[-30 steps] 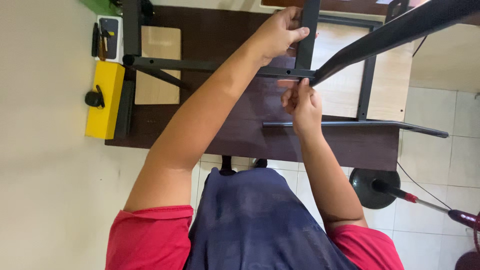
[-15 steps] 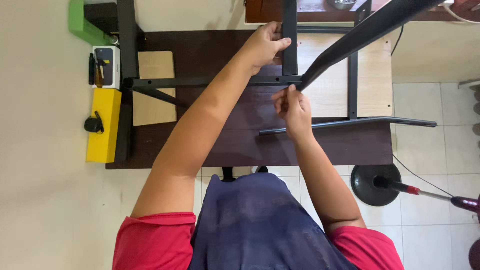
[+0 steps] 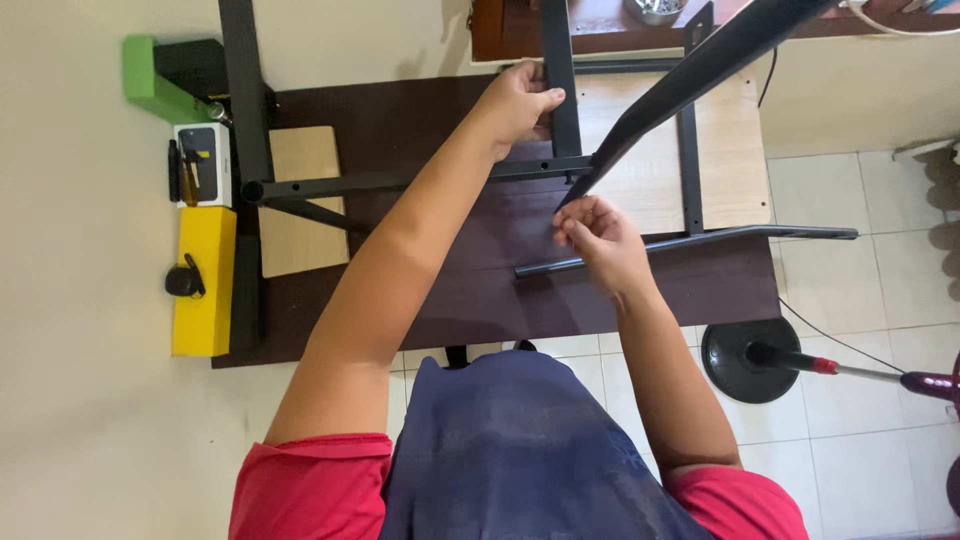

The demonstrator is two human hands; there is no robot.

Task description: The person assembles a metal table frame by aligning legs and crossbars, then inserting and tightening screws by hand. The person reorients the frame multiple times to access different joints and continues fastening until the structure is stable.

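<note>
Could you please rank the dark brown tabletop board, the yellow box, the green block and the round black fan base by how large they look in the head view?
1. Dark brown rectangular tabletop board, by far the largest.
2. Yellow rectangular box.
3. Round black fan base and green block: these look similar, and the block is partly hidden by a dark object, so I would not rank them apart.

Left arm stretched forward, bare from a red sleeve, elbow nearly straight. Left hand (image 3: 520,102) closed around the upright black frame bar (image 3: 560,85), fingers curled over its near side, thumb tucked. Right arm bent, forearm angled up and inward. Right hand (image 3: 597,240) just below and right of that bar, fingertips pinched together, wrist slightly flexed.
</note>
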